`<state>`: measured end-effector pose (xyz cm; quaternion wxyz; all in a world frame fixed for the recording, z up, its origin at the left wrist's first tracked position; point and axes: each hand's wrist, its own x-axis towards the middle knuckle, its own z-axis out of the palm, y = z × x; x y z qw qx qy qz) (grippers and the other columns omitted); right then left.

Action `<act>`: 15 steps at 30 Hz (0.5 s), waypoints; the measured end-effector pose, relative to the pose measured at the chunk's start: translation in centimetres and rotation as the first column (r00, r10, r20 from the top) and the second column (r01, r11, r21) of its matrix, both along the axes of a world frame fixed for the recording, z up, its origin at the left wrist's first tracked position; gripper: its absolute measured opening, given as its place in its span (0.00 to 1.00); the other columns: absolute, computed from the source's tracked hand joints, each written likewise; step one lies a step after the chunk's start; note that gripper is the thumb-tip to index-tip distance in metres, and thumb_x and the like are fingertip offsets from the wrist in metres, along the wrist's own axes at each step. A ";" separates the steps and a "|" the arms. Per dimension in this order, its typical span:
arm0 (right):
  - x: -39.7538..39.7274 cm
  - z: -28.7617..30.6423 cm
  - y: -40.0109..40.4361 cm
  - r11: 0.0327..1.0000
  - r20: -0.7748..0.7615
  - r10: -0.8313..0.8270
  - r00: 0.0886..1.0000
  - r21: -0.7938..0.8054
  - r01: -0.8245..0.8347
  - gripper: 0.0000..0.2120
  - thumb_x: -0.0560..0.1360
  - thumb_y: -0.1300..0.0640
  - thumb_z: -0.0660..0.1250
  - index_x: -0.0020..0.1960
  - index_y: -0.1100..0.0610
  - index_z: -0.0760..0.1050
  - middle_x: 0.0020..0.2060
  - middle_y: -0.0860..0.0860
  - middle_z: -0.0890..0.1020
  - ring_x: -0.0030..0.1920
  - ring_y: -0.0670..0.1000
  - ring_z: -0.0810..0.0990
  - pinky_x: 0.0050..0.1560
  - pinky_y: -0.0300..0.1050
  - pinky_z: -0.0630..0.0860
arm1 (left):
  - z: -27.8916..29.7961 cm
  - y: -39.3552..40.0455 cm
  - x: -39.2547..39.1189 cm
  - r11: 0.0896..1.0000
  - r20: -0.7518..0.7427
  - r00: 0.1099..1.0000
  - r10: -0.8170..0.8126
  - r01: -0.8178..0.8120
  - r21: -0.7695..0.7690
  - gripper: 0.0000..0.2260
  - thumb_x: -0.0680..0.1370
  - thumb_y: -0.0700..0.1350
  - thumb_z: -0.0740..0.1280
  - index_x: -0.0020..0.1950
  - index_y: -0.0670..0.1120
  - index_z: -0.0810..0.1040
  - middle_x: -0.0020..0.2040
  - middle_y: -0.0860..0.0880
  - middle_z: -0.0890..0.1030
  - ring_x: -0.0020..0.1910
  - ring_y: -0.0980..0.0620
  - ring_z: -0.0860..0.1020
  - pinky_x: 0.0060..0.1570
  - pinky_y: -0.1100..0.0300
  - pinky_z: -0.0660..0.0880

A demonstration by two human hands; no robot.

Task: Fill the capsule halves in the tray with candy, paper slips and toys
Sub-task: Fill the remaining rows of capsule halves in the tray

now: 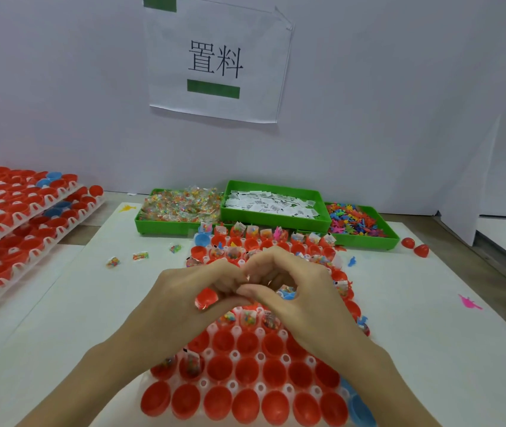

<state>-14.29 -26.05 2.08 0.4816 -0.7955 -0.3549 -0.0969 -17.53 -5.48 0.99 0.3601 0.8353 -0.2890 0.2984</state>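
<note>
While both hands are held together over the middle of the white capsule tray (233,385), the left hand (183,298) and the right hand (294,291) are seen with fingers curled inward and fingertips meeting; a small item appears to be pinched between them, but what it is cannot be told. Red capsule halves (247,371) are seated in the tray's near rows, most of them unfilled, while those in the far rows are packed with candy and paper slips. Behind the tray, three green bins are lined up against the wall: candy packets (180,204) at left, paper slips (271,203) in the middle, plastic toys (355,220) at right. Stacked trays of capsule halves (14,223) are set far left. A paper sign (217,60) is taped above.
</note>
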 end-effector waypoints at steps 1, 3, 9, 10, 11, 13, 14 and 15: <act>0.0 0.3 -0.2 1.000 -0.018 -0.003 1.000 0.007 0.003 0.07 0.76 0.56 0.75 0.54 0.52 0.82 0.44 0.42 0.84 0.46 0.47 0.84 0.46 0.36 0.79 | 0.1 0.1 0.1 1.000 0.006 1.000 0.006 -0.005 -0.013 0.10 0.73 0.50 0.77 0.51 0.46 0.85 0.43 0.58 0.84 0.43 0.64 0.82 0.46 0.67 0.79; 0.2 1.0 -0.7 0.999 -0.054 -0.014 0.998 0.037 0.016 0.06 0.78 0.55 0.73 0.55 0.51 0.82 0.46 0.41 0.85 0.47 0.47 0.85 0.47 0.37 0.80 | 0.3 0.2 0.2 0.999 0.001 1.000 0.015 -0.015 -0.033 0.09 0.73 0.49 0.77 0.48 0.45 0.87 0.42 0.57 0.85 0.41 0.61 0.83 0.45 0.66 0.80; 6.5 2.9 -4.8 0.934 -0.037 -0.350 0.936 -0.096 0.345 0.06 0.81 0.59 0.68 0.50 0.52 0.83 0.38 0.45 0.86 0.40 0.43 0.85 0.46 0.43 0.82 | 0.0 1.1 0.6 0.997 -0.051 0.996 0.070 -0.071 -0.030 0.07 0.72 0.48 0.79 0.44 0.46 0.86 0.38 0.58 0.84 0.36 0.58 0.83 0.41 0.62 0.80; 8.4 2.9 -5.7 0.900 -0.037 -0.423 0.905 -0.131 0.415 0.07 0.81 0.60 0.67 0.50 0.53 0.83 0.38 0.45 0.86 0.39 0.43 0.85 0.46 0.43 0.82 | -0.1 1.1 0.7 0.997 -0.057 0.995 0.076 -0.077 -0.021 0.07 0.72 0.48 0.79 0.44 0.46 0.86 0.37 0.58 0.84 0.36 0.59 0.83 0.41 0.62 0.80; 10.4 2.7 -6.7 0.859 -0.036 -0.494 0.869 -0.175 0.482 0.07 0.82 0.62 0.66 0.50 0.55 0.82 0.40 0.47 0.86 0.38 0.43 0.84 0.46 0.43 0.82 | -0.1 1.1 0.8 0.997 -0.055 0.995 0.078 -0.079 -0.012 0.07 0.72 0.48 0.79 0.44 0.46 0.86 0.37 0.58 0.84 0.36 0.60 0.83 0.42 0.63 0.80; 14.3 1.9 -8.7 0.752 -0.015 -0.624 0.781 -0.282 0.595 0.09 0.82 0.64 0.64 0.51 0.58 0.82 0.44 0.54 0.86 0.39 0.48 0.83 0.46 0.43 0.80 | -0.1 1.2 0.8 0.997 -0.057 0.996 0.073 -0.072 0.007 0.06 0.73 0.48 0.77 0.45 0.47 0.86 0.38 0.60 0.84 0.37 0.62 0.82 0.43 0.68 0.79; 16.2 1.4 -9.8 0.695 0.010 -0.673 0.739 -0.332 0.638 0.09 0.82 0.65 0.63 0.51 0.59 0.82 0.47 0.57 0.86 0.41 0.50 0.83 0.48 0.44 0.79 | -0.1 1.2 0.8 0.998 -0.059 0.996 0.068 -0.067 0.017 0.05 0.72 0.47 0.77 0.45 0.47 0.86 0.38 0.60 0.84 0.37 0.63 0.82 0.44 0.70 0.78; 17.8 0.8 -10.8 0.647 0.036 -0.708 0.706 -0.369 0.667 0.09 0.82 0.66 0.63 0.53 0.61 0.82 0.50 0.59 0.86 0.44 0.53 0.83 0.51 0.46 0.79 | -0.1 1.2 0.7 0.997 -0.060 0.996 0.071 -0.069 0.026 0.05 0.72 0.46 0.77 0.45 0.47 0.86 0.38 0.61 0.84 0.37 0.64 0.82 0.44 0.71 0.77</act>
